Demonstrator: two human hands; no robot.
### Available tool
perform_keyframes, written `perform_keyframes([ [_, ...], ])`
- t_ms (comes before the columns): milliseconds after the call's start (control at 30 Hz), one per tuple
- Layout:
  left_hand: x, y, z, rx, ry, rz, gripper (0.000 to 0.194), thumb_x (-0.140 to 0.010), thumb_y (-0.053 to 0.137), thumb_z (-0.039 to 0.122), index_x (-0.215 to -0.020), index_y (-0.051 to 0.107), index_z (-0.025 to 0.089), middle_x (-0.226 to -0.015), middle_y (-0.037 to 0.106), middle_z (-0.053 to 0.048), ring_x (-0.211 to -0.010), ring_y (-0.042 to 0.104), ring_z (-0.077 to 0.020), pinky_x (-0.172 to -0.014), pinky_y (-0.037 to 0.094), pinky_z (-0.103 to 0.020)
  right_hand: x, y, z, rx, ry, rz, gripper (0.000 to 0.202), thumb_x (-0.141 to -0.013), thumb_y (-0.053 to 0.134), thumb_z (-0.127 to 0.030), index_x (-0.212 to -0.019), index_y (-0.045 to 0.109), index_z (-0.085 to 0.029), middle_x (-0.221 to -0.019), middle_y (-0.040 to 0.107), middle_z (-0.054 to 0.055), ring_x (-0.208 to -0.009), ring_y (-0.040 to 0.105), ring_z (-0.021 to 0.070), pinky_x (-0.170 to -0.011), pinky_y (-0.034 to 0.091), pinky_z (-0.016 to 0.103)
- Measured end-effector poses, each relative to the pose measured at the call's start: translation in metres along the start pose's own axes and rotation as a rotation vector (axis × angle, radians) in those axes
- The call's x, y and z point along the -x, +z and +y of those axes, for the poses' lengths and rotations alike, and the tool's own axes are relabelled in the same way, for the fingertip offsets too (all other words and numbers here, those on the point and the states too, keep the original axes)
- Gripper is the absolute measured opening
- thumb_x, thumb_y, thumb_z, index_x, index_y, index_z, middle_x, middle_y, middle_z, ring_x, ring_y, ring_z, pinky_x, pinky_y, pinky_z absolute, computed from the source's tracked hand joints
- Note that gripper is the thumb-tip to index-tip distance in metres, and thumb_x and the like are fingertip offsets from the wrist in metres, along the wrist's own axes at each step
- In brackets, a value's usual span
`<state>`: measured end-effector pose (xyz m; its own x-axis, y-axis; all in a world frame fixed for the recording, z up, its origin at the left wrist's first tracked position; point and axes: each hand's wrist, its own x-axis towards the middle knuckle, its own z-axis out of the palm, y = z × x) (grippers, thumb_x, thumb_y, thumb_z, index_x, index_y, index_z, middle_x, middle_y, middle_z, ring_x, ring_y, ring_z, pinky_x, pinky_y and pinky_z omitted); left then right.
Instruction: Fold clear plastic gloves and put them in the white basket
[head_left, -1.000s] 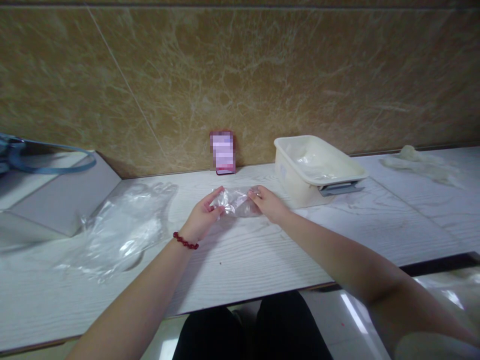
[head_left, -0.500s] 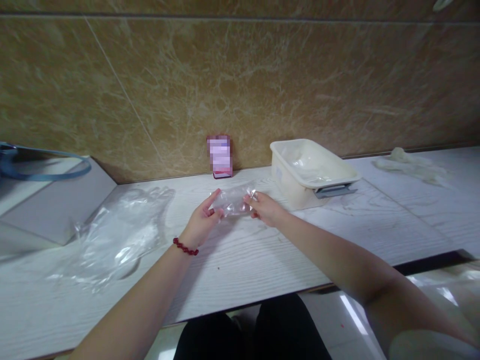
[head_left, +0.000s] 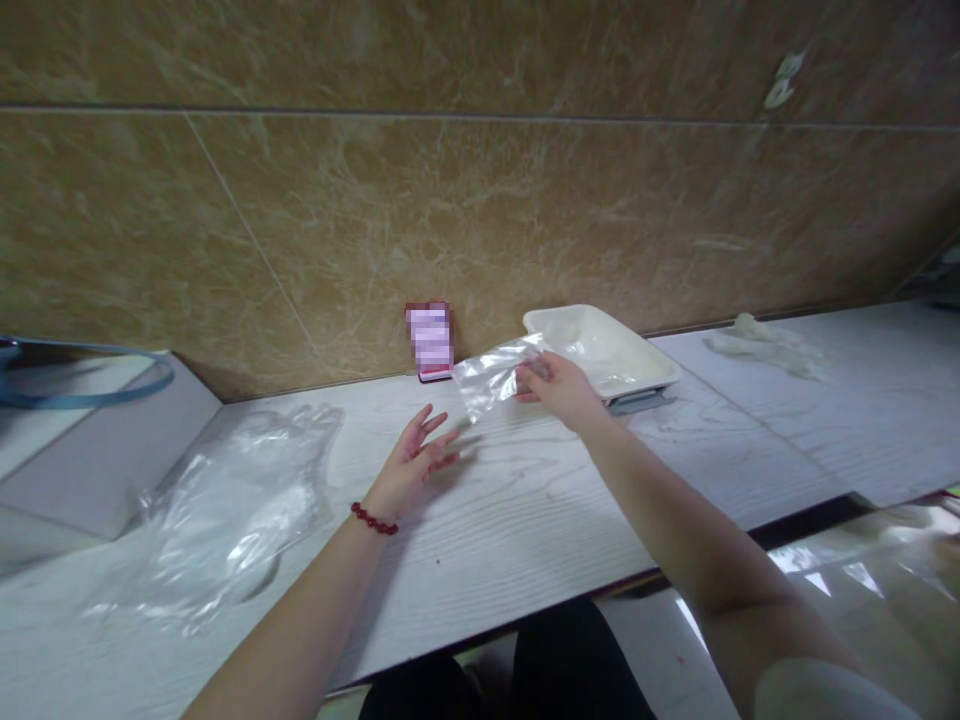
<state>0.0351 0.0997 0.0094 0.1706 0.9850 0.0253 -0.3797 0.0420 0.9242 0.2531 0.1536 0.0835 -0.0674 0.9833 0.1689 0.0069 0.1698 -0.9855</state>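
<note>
A small clear plastic bag [head_left: 491,378] hangs from the pinched fingers of my right hand [head_left: 551,388], just in front of the white plastic bin [head_left: 637,372]. My left hand [head_left: 416,460] is off the bag, a little to its lower left over the table. Its fingers are spread and nothing is in them. Some clear plastic lies inside the bin, though its shape is hard to make out. To the left, a larger heap of clear plastic bags [head_left: 240,490] lies flat on the table.
A phone-like red-edged object [head_left: 432,343], blurred out, leans on the marble wall [head_left: 360,220]. At the left stands a white box [head_left: 82,450] with a blue strap [head_left: 97,400]. Crumpled pale gloves or cloth [head_left: 757,345] lie on the white table [head_left: 510,540] at the right.
My left hand has let go of the plastic bag and opened. My right hand has carried the bag right and up, towards the bin. The view has tilted up slightly.
</note>
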Motion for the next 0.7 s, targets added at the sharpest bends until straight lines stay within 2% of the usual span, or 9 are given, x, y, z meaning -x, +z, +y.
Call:
perform_keyframes([
  [100,-0.002,-0.002,-0.001,0.016,-0.038,0.021,0.053,-0.072,0.059,0.017,-0.118,0.038,0.029,-0.129,0.036,-0.009,-0.106,0.049,-0.0222,-0.084,0.043,-0.042,-0.022,-0.043,-0.044,0.091,-0.045,0.09,0.009,-0.07,0.061,-0.02,-0.072,0.054,-0.016,-0.069,0.057,0.0,-0.059,0.056,0.0082,-0.058,0.054,0.025],
  [167,-0.003,-0.003,-0.001,0.023,-0.053,0.051,0.054,-0.071,0.06,0.015,-0.118,0.037,0.028,-0.127,0.038,-0.01,-0.103,0.051,-0.022,-0.084,0.043,-0.043,-0.043,-0.07,-0.062,0.131,-0.029,0.15,0.006,-0.071,0.06,-0.016,-0.07,0.053,-0.015,-0.066,0.056,0.0,-0.057,0.056,0.0077,-0.059,0.054,0.025],
  [233,-0.005,-0.004,0.0,0.026,-0.064,0.078,0.054,-0.07,0.06,0.014,-0.117,0.037,0.027,-0.125,0.04,-0.011,-0.1,0.053,-0.0214,-0.082,0.043,-0.043,-0.064,-0.092,-0.067,0.173,0.016,0.205,0.007,-0.071,0.058,-0.011,-0.068,0.052,-0.015,-0.061,0.055,0.0,-0.055,0.055,0.0078,-0.057,0.053,0.023],
  [300,-0.006,-0.005,0.0,0.024,-0.071,0.093,0.053,-0.07,0.06,0.013,-0.116,0.037,0.026,-0.123,0.042,-0.011,-0.098,0.054,-0.0209,-0.081,0.044,-0.041,-0.081,-0.106,-0.062,0.252,0.091,0.298,0.011,-0.071,0.056,-0.007,-0.065,0.052,-0.015,-0.057,0.053,-0.001,-0.052,0.054,0.0083,-0.053,0.052,0.023],
  [367,-0.007,-0.006,0.001,0.018,-0.077,0.094,0.053,-0.07,0.06,0.013,-0.116,0.038,0.026,-0.121,0.044,-0.011,-0.097,0.055,-0.0204,-0.081,0.045,-0.04,-0.093,-0.113,-0.054,0.377,0.16,0.37,0.013,-0.069,0.057,-0.005,-0.061,0.052,-0.014,-0.053,0.051,-0.001,-0.049,0.053,0.009,-0.05,0.051,0.023],
  [433,-0.009,-0.006,0.0,0.009,-0.082,0.087,0.053,-0.07,0.06,0.013,-0.116,0.037,0.026,-0.12,0.045,-0.011,-0.096,0.055,-0.0199,-0.08,0.045,-0.04,-0.101,-0.115,-0.045,0.462,0.202,0.389,0.013,-0.067,0.058,-0.004,-0.059,0.053,-0.013,-0.052,0.051,-0.001,-0.048,0.053,0.0096,-0.049,0.051,0.024],
  [633,-0.013,-0.01,-0.003,0.007,-0.086,0.061,0.052,-0.071,0.06,0.015,-0.116,0.037,0.026,-0.117,0.048,-0.01,-0.095,0.056,-0.0189,-0.08,0.045,-0.039,-0.117,-0.111,-0.034,0.299,0.266,0.218,0.011,-0.07,0.056,-0.004,-0.067,0.051,-0.013,-0.058,0.055,-0.002,-0.055,0.056,0.008,-0.058,0.052,0.02],
  [700,-0.013,-0.01,-0.002,0.008,-0.092,0.059,0.052,-0.071,0.06,0.015,-0.116,0.036,0.026,-0.116,0.049,-0.01,-0.094,0.056,-0.0187,-0.08,0.045,-0.038,-0.119,-0.109,-0.031,0.35,0.275,0.18,0.01,-0.072,0.055,-0.005,-0.071,0.05,-0.014,-0.06,0.056,-0.002,-0.057,0.056,0.0064,-0.061,0.052,0.018],
])
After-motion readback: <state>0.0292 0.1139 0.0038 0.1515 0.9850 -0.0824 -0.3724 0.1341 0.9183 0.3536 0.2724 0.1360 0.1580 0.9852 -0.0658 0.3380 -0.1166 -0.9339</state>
